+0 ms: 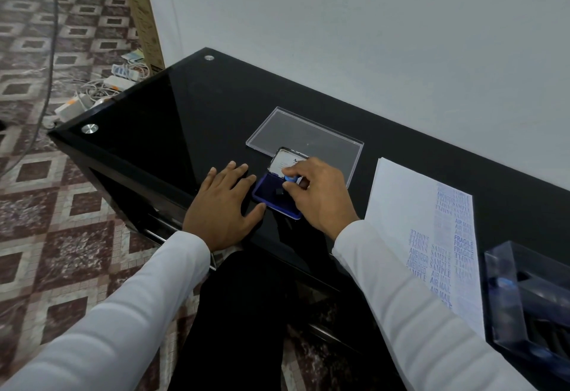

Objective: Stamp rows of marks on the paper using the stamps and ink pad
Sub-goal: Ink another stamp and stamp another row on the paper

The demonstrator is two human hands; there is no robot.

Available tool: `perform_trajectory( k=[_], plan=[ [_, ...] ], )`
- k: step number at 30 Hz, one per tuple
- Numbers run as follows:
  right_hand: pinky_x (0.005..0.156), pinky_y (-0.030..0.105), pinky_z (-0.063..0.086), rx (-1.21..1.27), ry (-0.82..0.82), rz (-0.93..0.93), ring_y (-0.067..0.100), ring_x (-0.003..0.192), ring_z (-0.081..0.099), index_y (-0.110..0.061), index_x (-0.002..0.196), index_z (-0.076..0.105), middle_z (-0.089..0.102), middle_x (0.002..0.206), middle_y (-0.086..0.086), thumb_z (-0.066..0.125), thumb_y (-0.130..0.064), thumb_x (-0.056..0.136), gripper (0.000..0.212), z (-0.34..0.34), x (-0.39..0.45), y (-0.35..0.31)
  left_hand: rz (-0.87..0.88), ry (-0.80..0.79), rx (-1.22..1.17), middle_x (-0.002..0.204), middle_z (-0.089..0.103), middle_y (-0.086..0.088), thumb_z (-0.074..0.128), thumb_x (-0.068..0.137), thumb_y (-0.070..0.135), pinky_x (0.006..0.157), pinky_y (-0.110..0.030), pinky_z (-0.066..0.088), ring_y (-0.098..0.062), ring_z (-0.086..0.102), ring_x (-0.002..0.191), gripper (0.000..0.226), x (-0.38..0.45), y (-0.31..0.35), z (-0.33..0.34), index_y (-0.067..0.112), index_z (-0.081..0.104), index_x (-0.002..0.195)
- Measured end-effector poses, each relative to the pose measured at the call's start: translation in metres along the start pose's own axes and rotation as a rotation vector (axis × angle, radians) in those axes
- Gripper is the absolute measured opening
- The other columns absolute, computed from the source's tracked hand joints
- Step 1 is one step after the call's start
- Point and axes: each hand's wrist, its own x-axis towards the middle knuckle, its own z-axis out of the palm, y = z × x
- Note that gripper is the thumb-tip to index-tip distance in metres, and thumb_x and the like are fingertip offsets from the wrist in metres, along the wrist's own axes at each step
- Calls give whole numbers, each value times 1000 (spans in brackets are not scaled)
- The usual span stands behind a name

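- Glossy black glass-topped desk (172, 119) against a plain pale wall; patterned tile floor off beyond the left arm.
- Left hand (220, 205) lies flat, fingers spread, on the desk, fingertips touching the near-left edge of the open blue ink pad (271, 198). Likely bracing the pad so it won't slide under pressure.
- Right hand (317, 191) sits over the pad's right side, fingers pinching a small stamp with a light-blue knob (291, 178). Stamp face is hidden by the fingers; probably pressing into the ink, can't confirm contact.
- Pad's hinged lid (285, 161) stands open just beyond the right fingers, label inside.
- Clear plastic rectangular lid (305, 141) lies flat beyond both hands, kept out of the work path.
- White paper sheet (401, 202) lies right of the right forearm: blue marks in columns, "SAMPLE", "AIR MAIL", "FRAGILE", some inverted. Upper-left area blank.
- Transparent stamp box (524, 298) at far right, near the right elbow, overlapping the paper's edge.
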Motion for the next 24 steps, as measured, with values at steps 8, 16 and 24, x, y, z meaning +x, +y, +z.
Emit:
perform_trajectory(
  k=[8,16,24],
  plan=[
    [87,29,55,-16,1,-23,12,90,62,-15,103,73,67,105,-1,72,-16,86,16,-1,-2,-3,-6,-6,3,161,33,-1,30,90,71,125,-44,5,-20,19,153,75,0,0,0,26,43,149],
    [94,33,51,-6,6,-21,16,98,63,-16,117,73,69,112,1,71,-18,91,27,0,1,0,10,14,-18,160,35,-2,30,91,70,125,-45,8,-21,21,152,75,-1,-1,0,25,46,148],
    [91,29,53,11,4,-9,12,93,63,-17,113,75,69,112,-1,74,-17,88,26,-2,-1,-1,0,16,-18,160,35,-1,31,90,70,125,-45,7,-20,20,152,75,-1,0,0,25,46,148]
  ],
)
